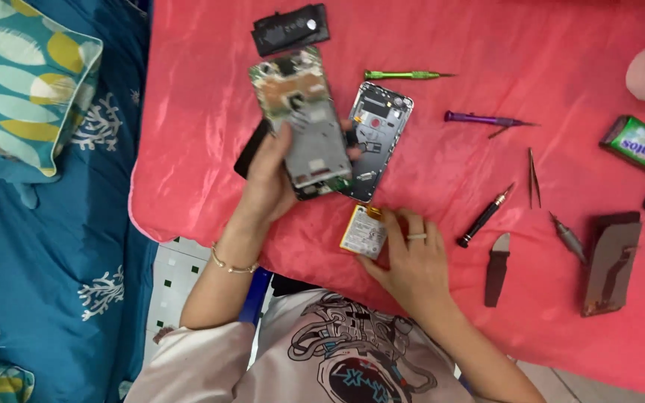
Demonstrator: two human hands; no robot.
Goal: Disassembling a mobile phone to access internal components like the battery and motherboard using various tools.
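A person sits at a table draped in a pink cloth (427,45), seen from above. The left hand (269,179) holds up an opened phone frame (300,112), its circuit board showing at the top; the fingers wrap behind it and the thumb presses on its left edge, so it tilts slightly above the cloth. Just right of it, partly tucked under it, lies a grey back cover (377,138) showing its inner side. The right hand (410,261) rests on the cloth nearer the person, fingers loosely curled, the index fingertip and thumb touching a small flat battery (362,231) with a pale label that lies flat below the cover. A ring sits on 1 finger, and a thin bracelet on the left wrist.

Beyond the frame lies a black part (291,28). To the right are scattered a green screwdriver (401,75), a purple screwdriver (483,119), a black screwdriver (483,216), tweezers (534,175) and a dark pry tool (496,269). A blue patterned bedspread (54,246) fills the left side
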